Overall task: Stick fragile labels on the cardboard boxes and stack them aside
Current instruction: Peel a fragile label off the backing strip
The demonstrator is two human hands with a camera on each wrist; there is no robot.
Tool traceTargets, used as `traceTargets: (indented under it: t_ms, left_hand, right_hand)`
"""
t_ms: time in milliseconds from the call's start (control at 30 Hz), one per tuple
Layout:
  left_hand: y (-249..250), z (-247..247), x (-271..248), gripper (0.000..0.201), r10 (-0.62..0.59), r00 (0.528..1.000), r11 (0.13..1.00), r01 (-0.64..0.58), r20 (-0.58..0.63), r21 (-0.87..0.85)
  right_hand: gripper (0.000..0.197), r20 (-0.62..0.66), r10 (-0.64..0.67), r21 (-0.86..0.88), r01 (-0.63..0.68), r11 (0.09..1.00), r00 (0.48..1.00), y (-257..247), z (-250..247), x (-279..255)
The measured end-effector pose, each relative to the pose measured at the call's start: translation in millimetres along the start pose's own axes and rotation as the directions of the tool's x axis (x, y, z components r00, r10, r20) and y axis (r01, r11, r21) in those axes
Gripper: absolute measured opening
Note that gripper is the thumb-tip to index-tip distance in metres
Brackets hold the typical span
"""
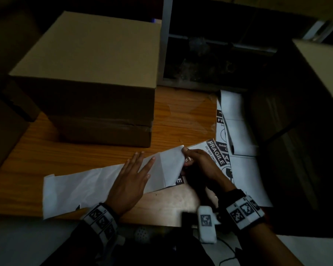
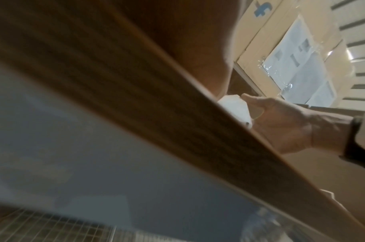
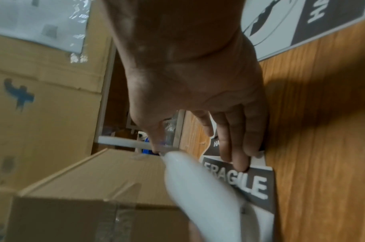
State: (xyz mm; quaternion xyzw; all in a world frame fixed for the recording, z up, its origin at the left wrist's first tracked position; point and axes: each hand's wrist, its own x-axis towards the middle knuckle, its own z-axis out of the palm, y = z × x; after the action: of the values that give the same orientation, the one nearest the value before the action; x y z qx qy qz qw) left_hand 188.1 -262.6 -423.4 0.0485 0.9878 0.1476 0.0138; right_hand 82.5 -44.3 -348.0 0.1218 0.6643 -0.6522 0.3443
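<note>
A large closed cardboard box [image 1: 88, 60] stands on the wooden table [image 1: 181, 116], back left. A long white backing sheet [image 1: 75, 187] lies across the table in front of it. My left hand [image 1: 142, 164] rests flat on this sheet with straight fingers. My right hand [image 1: 186, 152] pinches the sheet's lifted, folded-over corner between thumb and forefinger. In the right wrist view, the right hand [image 3: 158, 150] holds that curled white sheet [image 3: 198, 188] while its other fingers [image 3: 239, 163] press on a black-and-white FRAGILE label [image 3: 250, 186] lying on the table. The label [image 1: 216, 152] is partly covered by the sheet.
More label sheets [image 1: 238, 131] lie overlapped at the table's right side. Another cardboard box [image 1: 319, 64] stands at the far right, and a grey metal frame [image 1: 165, 45] rises behind the table. Dark boxes crowd the left edge. A small white device [image 1: 207, 223] sits at the front edge.
</note>
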Motion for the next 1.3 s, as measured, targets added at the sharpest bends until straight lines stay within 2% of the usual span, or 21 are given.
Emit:
traceTargets:
  t_ms: [67,133,200,267,300,367,400,433,467,567,667,733,800,900,1067,1200,1300]
  left_hand:
    - [-0.9,-3.1,-0.8,0.055,-0.011,1.000,1.000,0.011,-0.002,0.002]
    - [-2.1,-5.5,-2.7,0.055,-0.031,1.000,1.000,0.031,-0.002,0.001]
    - [-2.8,-7.3,-4.5,0.056,-0.039,0.999,0.999,0.039,0.020,0.007]
    - [-2.0,-12.5,-5.4,0.057,-0.039,0.998,0.997,0.036,0.044,0.068]
    - [-0.7,-17.1,-6.0,0.057,-0.038,0.997,0.993,0.031,0.061,0.116]
    - [0.8,-27.2,-7.9,0.057,-0.033,0.997,0.978,0.016,0.076,0.208]
    - [0.7,-32.3,-9.0,0.058,-0.034,0.997,0.971,0.017,0.066,0.239]
    - [0.8,-37.9,-10.3,0.060,-0.044,0.998,0.967,0.031,0.045,0.253]
    - [1.1,-43.6,-10.8,0.061,-0.058,0.998,0.966,0.053,0.013,0.253]
    - [12.3,-62.1,-9.4,0.058,-0.115,0.988,0.980,0.130,-0.106,0.152]
    - [32.5,-77.3,-7.3,0.041,-0.120,0.956,0.990,0.135,-0.268,0.037]
    - [41.9,-81.8,-5.1,0.026,-0.131,0.937,0.991,0.126,-0.324,-0.037]
    - [46.5,-78.7,0.9,0.012,-0.159,0.930,0.984,0.121,-0.331,-0.132]
    - [51.0,-64.2,12.8,0.024,-0.215,0.950,0.960,0.164,-0.225,-0.226]
    - [45.8,-34.0,13.5,0.043,-0.238,0.969,0.962,0.225,-0.070,-0.152]
    - [44.1,-25.4,12.1,0.049,-0.207,0.977,0.978,0.206,-0.043,-0.023]
    - [40.1,-15.9,7.7,0.048,-0.194,0.974,0.981,0.196,-0.113,0.001]
  right_hand:
    - [0.045,-0.027,0.088,0.114,-0.084,0.990,0.996,-5.5,-5.4,-2.4]
    - [0.041,-0.130,0.094,0.191,-0.068,0.979,0.987,-11.0,-14.3,-0.4]
    - [0.022,-0.221,-0.002,0.124,0.030,0.992,0.975,-13.1,-17.3,0.7]
    - [0.013,-0.215,-0.170,-0.107,0.150,0.983,0.962,-7.7,-16.1,5.2]
    - [0.014,-0.161,-0.251,-0.297,0.196,0.934,0.954,-2.3,-15.3,8.0]
    - [0.013,-0.020,-0.338,-0.663,0.241,0.709,0.941,7.5,-13.3,11.6]
    - [0.014,0.019,-0.358,-0.766,0.244,0.594,0.934,9.4,-11.4,11.4]
    - [0.017,0.042,-0.377,-0.818,0.249,0.519,0.925,10.4,-9.7,11.0]
    - [0.019,0.054,-0.389,-0.836,0.254,0.486,0.920,12.0,-8.1,11.9]
    - [0.029,0.039,-0.393,-0.873,0.222,0.433,0.919,16.6,-4.1,14.6]
    - [0.040,0.004,-0.361,-0.891,0.167,0.423,0.933,18.7,-0.4,16.9]
    - [0.040,-0.009,-0.347,-0.895,0.147,0.421,0.938,17.8,2.1,15.2]
    - [0.039,-0.013,-0.360,-0.899,0.147,0.413,0.933,18.3,3.3,14.0]
    - [0.034,-0.002,-0.369,-0.900,0.160,0.407,0.929,17.3,4.3,14.9]
    - [0.023,0.001,-0.439,-0.870,0.217,0.442,0.899,8.1,16.5,12.4]
    - [0.027,0.047,-0.411,-0.836,0.261,0.482,0.911,7.6,40.2,11.8]
    - [0.027,0.034,-0.382,-0.823,0.243,0.514,0.924,8.4,57.8,12.1]
